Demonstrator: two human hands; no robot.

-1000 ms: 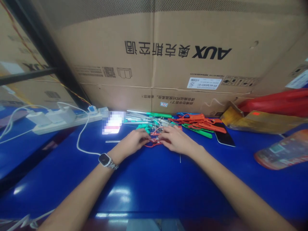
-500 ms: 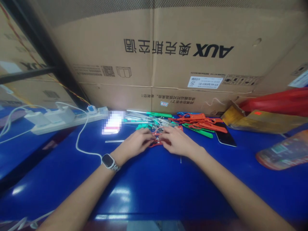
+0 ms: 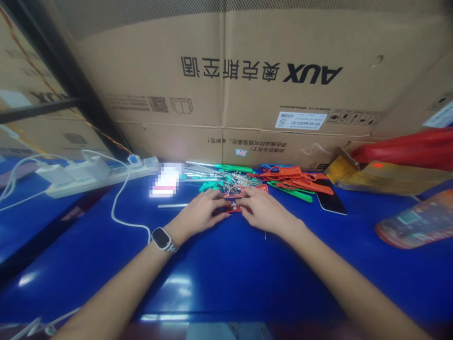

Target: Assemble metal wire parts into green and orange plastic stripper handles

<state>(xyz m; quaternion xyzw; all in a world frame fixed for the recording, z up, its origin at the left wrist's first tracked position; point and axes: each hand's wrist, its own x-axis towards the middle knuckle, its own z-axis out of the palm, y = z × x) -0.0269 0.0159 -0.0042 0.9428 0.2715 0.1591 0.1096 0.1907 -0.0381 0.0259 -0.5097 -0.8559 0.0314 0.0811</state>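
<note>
My left hand (image 3: 203, 210) and my right hand (image 3: 264, 210) meet over a red plastic piece (image 3: 234, 208) with small pale parts on it. The fingers of both are closed on its two sides. A thin metal rod (image 3: 172, 206) sticks out to the left of my left hand; whether it joins the red piece is hidden. Just beyond my fingers lies a red plastic handle shell (image 3: 262, 189). Behind it is a heap of metal rods and wires (image 3: 240, 179) with small teal parts (image 3: 208, 186). My fingertips partly cover the red piece.
Orange handles (image 3: 293, 177) and a green handle (image 3: 297, 193) lie right of the heap, beside a dark phone (image 3: 331, 200). A bottle (image 3: 414, 226) lies further right. On the left are a power strip (image 3: 88, 179) and white cable (image 3: 115, 208). Cardboard (image 3: 226, 104) stands behind.
Both hands stay at the red piece, with small finger shifts. My left hand has moved slightly to the right. Less of the red piece shows below the fingers.
</note>
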